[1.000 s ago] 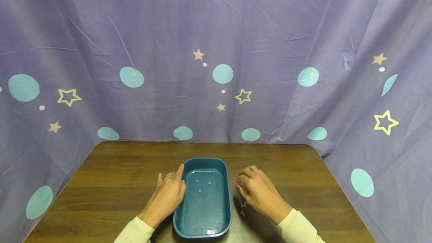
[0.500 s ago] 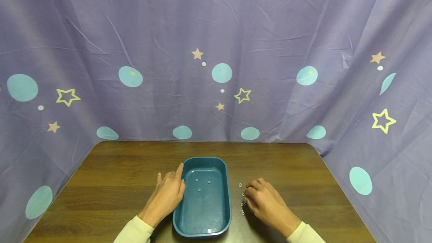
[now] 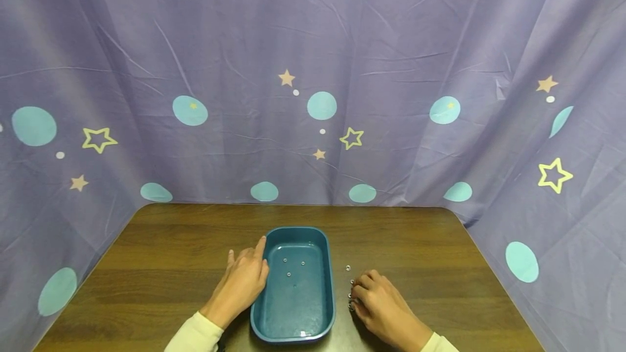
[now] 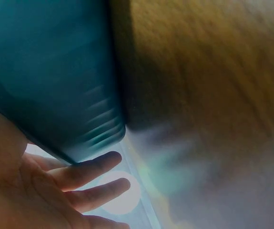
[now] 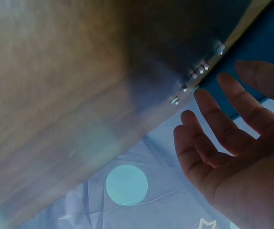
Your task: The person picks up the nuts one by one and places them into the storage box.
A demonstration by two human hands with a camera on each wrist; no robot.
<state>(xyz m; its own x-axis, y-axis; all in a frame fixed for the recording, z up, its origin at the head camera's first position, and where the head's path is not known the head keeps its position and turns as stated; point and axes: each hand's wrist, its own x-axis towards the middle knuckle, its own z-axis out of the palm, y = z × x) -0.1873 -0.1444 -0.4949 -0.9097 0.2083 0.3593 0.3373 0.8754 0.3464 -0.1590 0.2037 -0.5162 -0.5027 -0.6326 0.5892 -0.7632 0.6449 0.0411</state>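
A blue-green rectangular tray [image 3: 293, 316] stands on the table with three small ring-shaped pieces like metal nuts [image 3: 289, 274] on its floor. My left hand [image 3: 239, 284] rests at the tray's left side, its index finger along the rim. Seen in the left wrist view, the fingers [image 4: 96, 193] are spread and fairly straight beside the tray wall [image 4: 55, 71]. To the right of the tray, several more small shiny nuts [image 3: 348, 268] lie in a rough row. My right hand [image 3: 383, 308] is beside this row, fingers [image 5: 218, 119] loosely bent and apart, with nothing visible between them.
A brown wooden table [image 3: 181, 243] bears everything. Behind it and at both sides hangs a purple curtain [image 3: 254, 140] with stars and turquoise dots. The tray's right wall stands between the row of nuts and the tray's inside.
My right hand has drawn back and toward me along the row, uncovering a nut at its far end. The left hand and tray stay in place.
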